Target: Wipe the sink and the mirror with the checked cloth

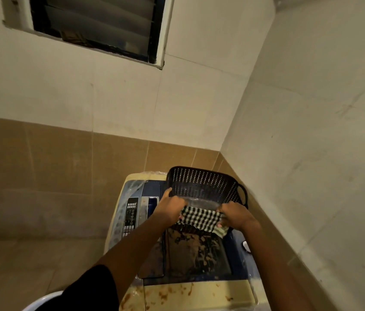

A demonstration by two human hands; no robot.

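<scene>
Gripping checked cloth (200,219) in both hands, left (170,207), right (235,215); panel (131,215) writing unreadable.

A short black sleeve (91,286) is worn on the left upper arm, ending above the elbow. Both forearms are left bare. No rings, watch or bands are seen on the left hand (172,207) or the right hand (235,215).

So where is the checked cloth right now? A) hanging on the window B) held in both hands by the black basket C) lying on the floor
B: the checked cloth is stretched between the left hand and right hand, just in front of the black basket.
</scene>
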